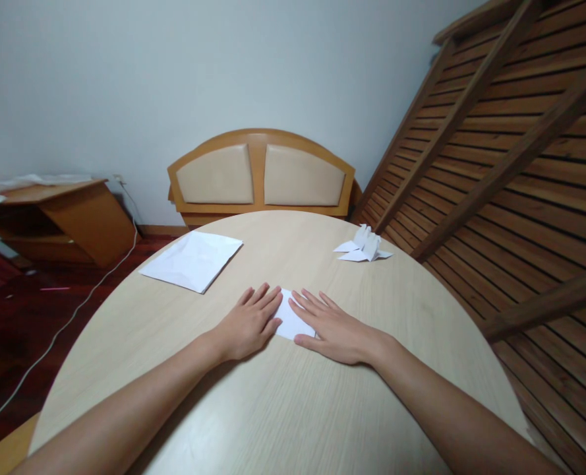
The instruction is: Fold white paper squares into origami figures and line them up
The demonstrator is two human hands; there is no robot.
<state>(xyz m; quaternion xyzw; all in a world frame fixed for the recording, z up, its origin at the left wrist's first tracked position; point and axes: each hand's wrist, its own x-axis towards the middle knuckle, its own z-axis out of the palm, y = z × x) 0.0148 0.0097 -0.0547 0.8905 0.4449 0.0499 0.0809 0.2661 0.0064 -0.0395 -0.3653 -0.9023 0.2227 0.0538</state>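
The left hand (247,325) and right hand (333,330) are lying flat and open, pressing a small folded white paper (289,320) onto the smooth, round, light wooden table (273,409). A big white paper sheet (192,260) is lying nearby.

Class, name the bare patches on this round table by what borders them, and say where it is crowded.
Bare: the far middle, between the white sheets and the folded paper figure; the near table between both forearms; the strip right of the right hand to the rim. Crowded: the centre, where left hand and right hand press the small paper.
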